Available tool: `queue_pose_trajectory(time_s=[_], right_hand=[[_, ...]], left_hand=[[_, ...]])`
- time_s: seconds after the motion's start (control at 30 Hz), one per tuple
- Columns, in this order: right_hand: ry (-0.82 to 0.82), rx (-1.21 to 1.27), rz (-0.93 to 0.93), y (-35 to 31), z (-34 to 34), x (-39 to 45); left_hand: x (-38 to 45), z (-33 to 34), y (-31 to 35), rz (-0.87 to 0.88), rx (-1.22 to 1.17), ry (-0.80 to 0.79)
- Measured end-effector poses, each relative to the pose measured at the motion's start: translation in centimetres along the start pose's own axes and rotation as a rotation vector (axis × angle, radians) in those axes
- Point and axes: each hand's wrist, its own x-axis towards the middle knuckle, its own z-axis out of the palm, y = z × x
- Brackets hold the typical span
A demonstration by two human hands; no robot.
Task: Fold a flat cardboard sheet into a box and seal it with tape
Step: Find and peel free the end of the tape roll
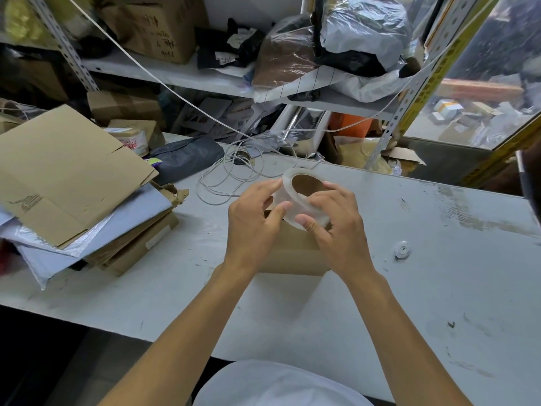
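Both hands are up at the centre of the frame, and between them sits the roll of clear tape (301, 197), tilted so its brown cardboard core faces up and away. The left hand (251, 227) has its fingers spread along the roll's left side, thumb laid across the near face of the tape. The right hand (336, 230) curls round the right side, fingers over the rim, thumb pressing the near face just beside the other thumb. So both hands grip the roll, thumbs nearly meeting on the tape surface.

Directly under the hands, on the white worktable (439, 259), stands the cardboard box (292, 253), already folded up; its brown top and near wall show below the wrists, the rest hidden by the hands. Whether the roll touches the box top, I cannot tell from here.

At left of the frame lies a stack of flat cardboard sheets (64, 171) on grey mailer bags and more board. Behind the roll, a white cable (228, 183) loops across the table. A small round white fitting (402, 249) sits on the table to the right of the box. Across the top, cluttered metal shelves (181, 74) carry cartons and plastic-wrapped bundles.
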Motion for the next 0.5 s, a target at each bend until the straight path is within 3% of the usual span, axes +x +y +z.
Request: queue_pose_trajectory(time_s=[0.3,0.5], right_hand=[[-0.041,0.067,0.062,-0.01,0.18,-0.64],[-0.091,0.102,0.051,-0.24,0.03,-0.96]], left_hand=[[0.28,-0.37,0.39,-0.188,-0.141,-0.026],[0.52,-0.25,0.38,-0.216,-0.111,0.061]])
